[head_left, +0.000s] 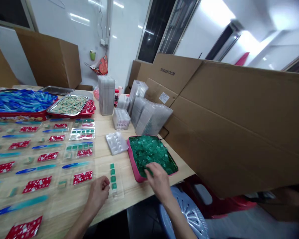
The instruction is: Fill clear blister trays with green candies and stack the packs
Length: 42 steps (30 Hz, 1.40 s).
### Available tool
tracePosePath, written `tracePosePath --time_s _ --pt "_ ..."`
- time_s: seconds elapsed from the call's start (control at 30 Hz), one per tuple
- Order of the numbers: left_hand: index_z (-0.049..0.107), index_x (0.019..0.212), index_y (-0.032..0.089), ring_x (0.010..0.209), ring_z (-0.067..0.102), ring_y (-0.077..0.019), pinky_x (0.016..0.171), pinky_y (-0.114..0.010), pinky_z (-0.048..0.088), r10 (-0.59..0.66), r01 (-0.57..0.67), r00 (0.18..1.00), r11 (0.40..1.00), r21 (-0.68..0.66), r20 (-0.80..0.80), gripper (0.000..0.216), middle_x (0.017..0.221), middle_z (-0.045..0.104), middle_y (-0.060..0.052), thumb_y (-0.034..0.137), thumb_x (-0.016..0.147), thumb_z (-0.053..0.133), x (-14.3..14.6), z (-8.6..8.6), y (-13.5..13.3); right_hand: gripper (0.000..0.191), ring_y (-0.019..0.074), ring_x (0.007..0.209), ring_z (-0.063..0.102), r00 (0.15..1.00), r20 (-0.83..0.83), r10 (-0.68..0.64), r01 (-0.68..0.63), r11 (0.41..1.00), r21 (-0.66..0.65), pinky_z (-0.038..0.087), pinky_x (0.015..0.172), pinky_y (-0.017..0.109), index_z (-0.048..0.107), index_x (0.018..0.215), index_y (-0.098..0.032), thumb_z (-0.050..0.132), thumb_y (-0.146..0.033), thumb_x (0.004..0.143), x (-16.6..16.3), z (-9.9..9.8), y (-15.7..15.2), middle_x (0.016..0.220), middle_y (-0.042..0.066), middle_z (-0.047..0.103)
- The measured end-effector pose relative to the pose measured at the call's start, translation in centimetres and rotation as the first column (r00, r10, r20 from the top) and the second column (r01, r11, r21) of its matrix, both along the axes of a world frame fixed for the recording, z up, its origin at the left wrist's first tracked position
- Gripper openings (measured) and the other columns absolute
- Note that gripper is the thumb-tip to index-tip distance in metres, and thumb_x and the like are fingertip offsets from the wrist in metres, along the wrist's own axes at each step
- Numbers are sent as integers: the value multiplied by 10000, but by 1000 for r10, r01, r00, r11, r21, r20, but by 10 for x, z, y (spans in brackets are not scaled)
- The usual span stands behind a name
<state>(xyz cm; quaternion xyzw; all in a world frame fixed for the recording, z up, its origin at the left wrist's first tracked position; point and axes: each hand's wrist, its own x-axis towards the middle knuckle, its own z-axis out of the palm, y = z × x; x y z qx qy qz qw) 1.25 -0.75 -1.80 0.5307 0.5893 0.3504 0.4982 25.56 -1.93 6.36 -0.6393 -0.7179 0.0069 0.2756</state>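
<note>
My right hand is at the near edge of a pink tin heaped with small glossy green squares. Its thumb and fingers pinch a green piece. My left hand rests low over the table with its fingers curled; whatever they hold, if anything, is hidden. Just right of it lies a clear plastic tray with a column of several green squares in its pockets. Beyond that tray sits a stack of empty clear trays.
Filled trays with blue pens and red dotted packets cover the left side. Behind them stand a tub of blue pens and a metal tray of small pieces. Cardboard walls the right; a blue stool stands below.
</note>
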Motion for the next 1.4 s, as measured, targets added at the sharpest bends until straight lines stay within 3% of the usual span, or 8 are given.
tracePosePath --time_s 0.17,0.33,0.47,0.57,0.83,1.07,1.17,1.4 --pt "502 592 196 375 522 -119 380 -193 361 11 -11 1000 1000 4 1 78 449 493 67 120 599 486 -1 -2 0 154 246 838 613 983 159 -92 124 970 -207 465 729 337 634 807 -182 528 -88 747 35 1 5 847 80 630" --pt "498 607 196 387 539 -127 387 -196 368 5 -5 1000 1000 11 -2 106 450 489 69 94 619 471 -1 -2 -1 99 203 709 601 986 -140 -90 61 978 -200 458 688 327 604 717 -191 529 -126 715 37 -2 3 721 33 621" --pt "491 601 192 380 527 -117 394 -191 355 -1 2 1000 1000 4 -30 151 441 478 73 48 626 455 0 5 -1 210 199 737 635 713 -697 -75 -100 973 -208 502 692 317 658 853 -185 695 -312 690 25 2 -1 813 55 685" --pt "492 599 189 381 514 -105 407 -186 349 5 -6 999 1000 -18 -36 176 439 472 78 19 619 455 0 10 -1 336 182 721 633 497 -860 -114 -261 926 -273 507 673 292 709 889 -185 787 -367 619 1 -2 -6 800 48 703" --pt "535 608 181 418 513 -94 454 -188 365 66 -65 998 994 -84 5 185 469 506 70 6 595 477 0 14 -3 266 128 558 568 419 -895 -151 -431 835 -343 452 554 243 718 722 -161 822 -364 584 -55 -39 -14 603 -3 648" --pt "538 614 174 396 485 -89 425 -191 361 78 -49 983 984 -171 168 124 450 490 71 54 586 525 4 31 -5 265 122 550 598 -28 -910 -415 -479 804 -352 506 556 252 692 737 -160 833 -335 597 -74 -50 -15 631 -6 642" --pt "555 652 160 400 500 -95 417 -204 386 59 16 957 967 -254 285 43 470 522 52 180 622 578 8 46 -11 275 122 583 617 -140 -882 -450 -469 815 -341 518 594 252 702 743 -163 859 -286 554 -81 -48 -15 671 5 672" --pt "569 658 125 404 529 -88 409 -205 382 71 211 804 894 -395 590 413 540 594 -11 501 554 705 18 64 -26 278 126 604 599 -78 -943 -323 -374 887 -273 484 596 245 718 771 -181 850 -294 553 -91 -43 -18 684 -3 676"
